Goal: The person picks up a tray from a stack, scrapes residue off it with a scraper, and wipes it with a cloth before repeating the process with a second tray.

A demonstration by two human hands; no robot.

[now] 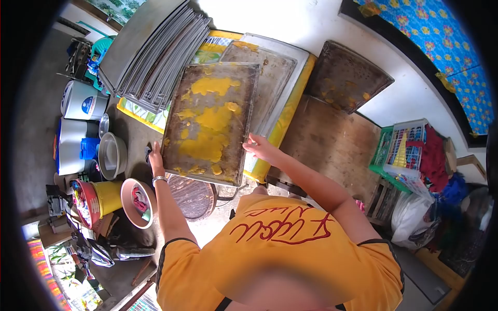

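A large metal baking tray [239, 127], patched with a yellow crust, is held up in front of me. On its left edge my left hand [156, 159] grips near the lower corner, a watch or bracelet on the wrist. My right hand [259, 147] closes on the right edge with thumb and fingers. Behind it another stained tray [277, 78] lies on the table with a yellow patterned cover [291, 111]. To the left of that leans a thick stack of metal trays [161, 59], packed on edge.
One more stained tray [348, 75] leans against the wall over a brown wooden surface [324, 137]. A round wooden stool [189, 199] stands below the held tray. Buckets, including a yellow bucket [108, 197], and basins line the left side. Plastic baskets [402, 147] with cloth sit at right.
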